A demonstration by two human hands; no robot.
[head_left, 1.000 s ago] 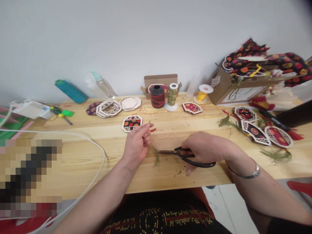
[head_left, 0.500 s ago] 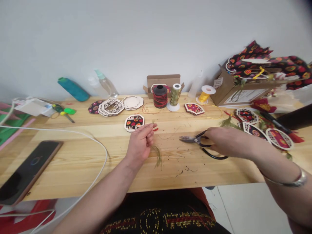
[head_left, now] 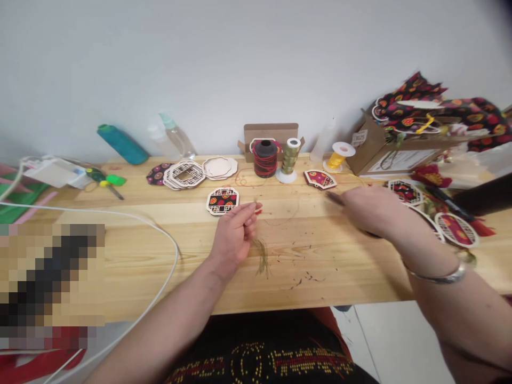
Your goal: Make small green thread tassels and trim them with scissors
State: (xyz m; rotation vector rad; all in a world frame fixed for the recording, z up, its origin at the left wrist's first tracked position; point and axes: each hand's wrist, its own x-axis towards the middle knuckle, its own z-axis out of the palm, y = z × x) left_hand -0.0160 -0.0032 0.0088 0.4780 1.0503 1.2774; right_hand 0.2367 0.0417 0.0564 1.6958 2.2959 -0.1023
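Observation:
My left hand (head_left: 236, 232) is closed in a pinch on an olive-green tassel (head_left: 262, 255), whose loose threads hang below the fingers. A bit of red shows at the fingertips. Just behind that hand lies a patterned ornament (head_left: 222, 201) with a white cut-out frame. My right hand (head_left: 370, 210), with a silver bangle on the wrist, is closed around scissors (head_left: 335, 199). Only their dark blades show clearly, pointing left; the handles are mostly hidden by the hand. A fan-shaped ornament (head_left: 320, 180) lies just beyond the blades.
Spools of red cord (head_left: 265, 160), olive thread (head_left: 290, 160) and yellow cord (head_left: 339, 156) stand along the wall. A cardboard box (head_left: 396, 154) overflows with patterned fabric. More ornaments (head_left: 456, 229) lie right. A white cable (head_left: 176, 248) crosses the left side. Dark thread scraps (head_left: 308, 277) litter the table.
My right hand has moved up and slightly inward with the scissors, turning the handles out of sight. My left hand stays nearly in place with the tassel.

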